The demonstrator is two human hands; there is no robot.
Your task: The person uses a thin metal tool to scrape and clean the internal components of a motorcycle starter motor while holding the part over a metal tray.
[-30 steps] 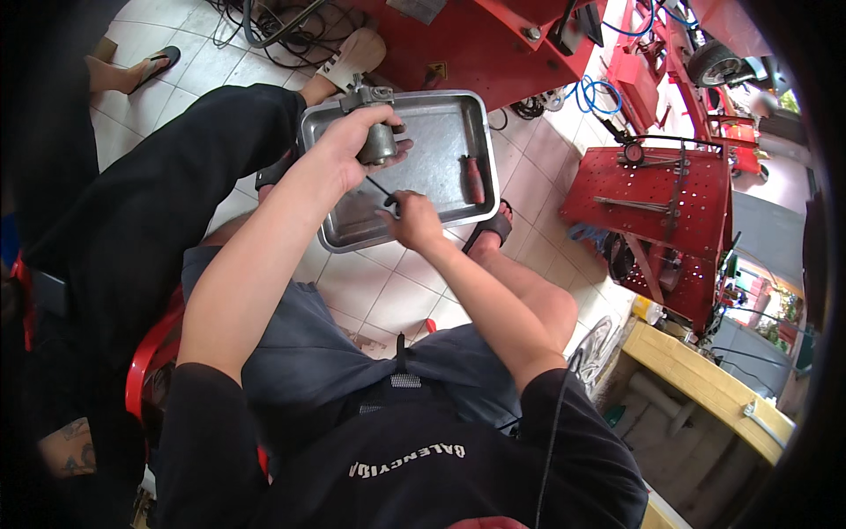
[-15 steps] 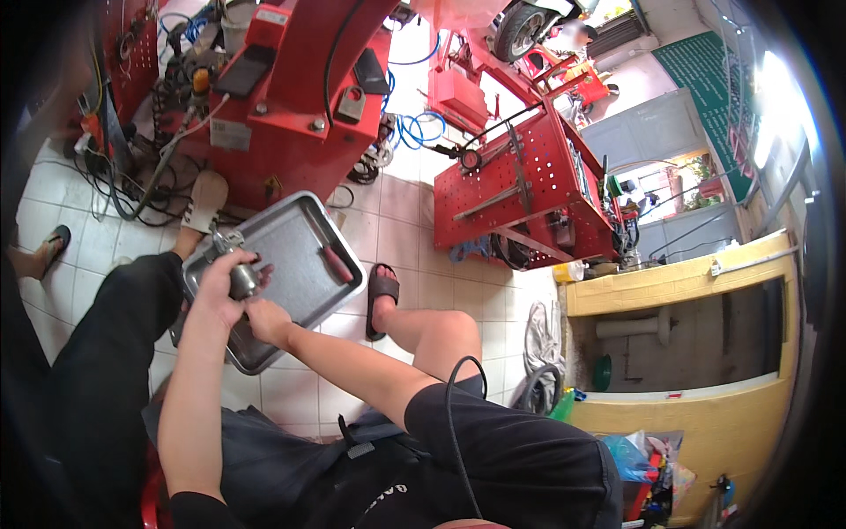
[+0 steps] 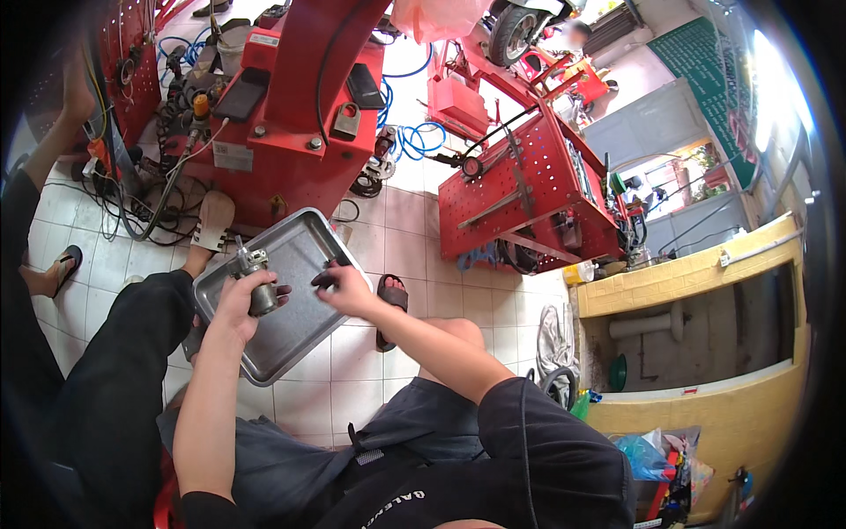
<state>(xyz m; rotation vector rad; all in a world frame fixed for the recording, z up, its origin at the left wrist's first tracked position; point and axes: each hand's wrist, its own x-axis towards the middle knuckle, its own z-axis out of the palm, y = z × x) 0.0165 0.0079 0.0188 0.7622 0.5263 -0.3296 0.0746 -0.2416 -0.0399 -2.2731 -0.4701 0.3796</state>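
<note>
My left hand (image 3: 238, 304) is closed around a cylindrical metal part (image 3: 263, 301) with a bracketed, fitting-like end pointing away from me. It is held above the left half of a grey metal tray (image 3: 286, 339). My right hand (image 3: 351, 293) is over the tray's right side, with its fingers curled and dark at the tips. The red-handled tool seen earlier at that spot is hidden from view, and whether my fingers grip it cannot be made out.
A red machine base (image 3: 291, 167) with phones and a padlock on top stands beyond the tray. Farther right is a red perforated cart (image 3: 493, 198). Cables (image 3: 115, 198) lie on the floor at left, near another person's dark-trousered leg (image 3: 132, 326). A yellow counter (image 3: 670, 291) is at right.
My right hand has left the metal part and moved right, over where the red handle lay. My left hand still holds the part, slightly farther right in view.
</note>
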